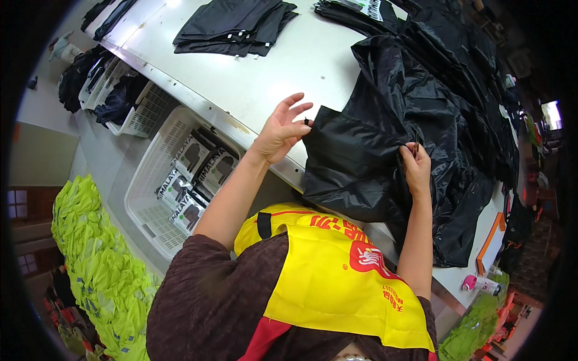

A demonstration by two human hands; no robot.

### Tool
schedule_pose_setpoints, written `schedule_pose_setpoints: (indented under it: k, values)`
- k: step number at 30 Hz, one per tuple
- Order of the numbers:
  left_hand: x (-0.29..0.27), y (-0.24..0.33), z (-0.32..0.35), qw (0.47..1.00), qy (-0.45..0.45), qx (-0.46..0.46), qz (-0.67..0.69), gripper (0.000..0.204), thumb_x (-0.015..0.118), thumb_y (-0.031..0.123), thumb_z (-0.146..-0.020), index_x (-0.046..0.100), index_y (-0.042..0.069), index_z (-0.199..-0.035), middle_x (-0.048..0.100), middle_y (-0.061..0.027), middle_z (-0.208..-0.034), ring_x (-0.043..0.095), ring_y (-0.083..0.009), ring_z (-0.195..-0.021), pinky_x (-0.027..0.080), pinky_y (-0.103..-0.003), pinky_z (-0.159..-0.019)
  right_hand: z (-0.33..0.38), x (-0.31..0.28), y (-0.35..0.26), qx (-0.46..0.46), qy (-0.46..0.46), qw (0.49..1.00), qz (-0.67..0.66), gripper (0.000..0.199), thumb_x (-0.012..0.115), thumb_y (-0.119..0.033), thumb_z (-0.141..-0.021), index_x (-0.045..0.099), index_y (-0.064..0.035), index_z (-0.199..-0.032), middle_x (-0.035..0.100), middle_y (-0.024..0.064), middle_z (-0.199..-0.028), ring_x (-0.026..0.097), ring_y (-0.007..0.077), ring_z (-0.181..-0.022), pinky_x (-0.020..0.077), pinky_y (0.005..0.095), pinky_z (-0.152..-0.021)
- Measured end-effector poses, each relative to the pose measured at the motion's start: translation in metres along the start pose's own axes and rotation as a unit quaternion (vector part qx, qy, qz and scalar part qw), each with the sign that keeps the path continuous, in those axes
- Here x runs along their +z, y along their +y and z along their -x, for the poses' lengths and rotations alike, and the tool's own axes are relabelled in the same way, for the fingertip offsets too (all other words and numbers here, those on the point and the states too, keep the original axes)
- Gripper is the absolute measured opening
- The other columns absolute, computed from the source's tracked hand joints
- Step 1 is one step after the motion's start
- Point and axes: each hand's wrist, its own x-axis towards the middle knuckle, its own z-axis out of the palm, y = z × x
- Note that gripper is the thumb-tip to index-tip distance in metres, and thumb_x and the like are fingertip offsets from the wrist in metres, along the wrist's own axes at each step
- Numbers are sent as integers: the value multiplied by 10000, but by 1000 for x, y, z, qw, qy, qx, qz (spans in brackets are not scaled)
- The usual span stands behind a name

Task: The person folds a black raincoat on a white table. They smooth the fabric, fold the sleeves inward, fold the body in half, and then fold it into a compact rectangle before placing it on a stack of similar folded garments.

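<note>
A shiny black garment (355, 159) hangs over the table's near edge, between my two hands. My left hand (280, 132) is at its upper left edge. There, my thumb and a finger pinch a small black tab, and the other fingers spread apart. My right hand (416, 168) is closed on a fold at the garment's right side. A thin dark object shows between those fingers, too small to name. More shiny black cloth (439, 108) lies bunched just beyond my right hand.
A white table (301, 72) carries a stack of folded black garments (232, 27) at the back. Below its left edge stands a white basket (141, 189) of packaged goods; another basket (141, 111) holds dark cloth. Lime-green garments (99, 265) pile at left. A bottle (484, 284) lies at right.
</note>
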Motion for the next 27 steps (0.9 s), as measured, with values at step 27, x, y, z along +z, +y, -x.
schedule_pose_setpoints:
  k: [27]
  values:
    - [-25,10,-3,934,5,-77,-349,168,571,191,-894,667,64,-946,647,3,-842,578,-87,-750,473,-236,-653,4,-9,37,82,72,994,-24,109,609,-136,-879,579,-35,-911,505,-63,-717,415,12,-597,314,159,-532]
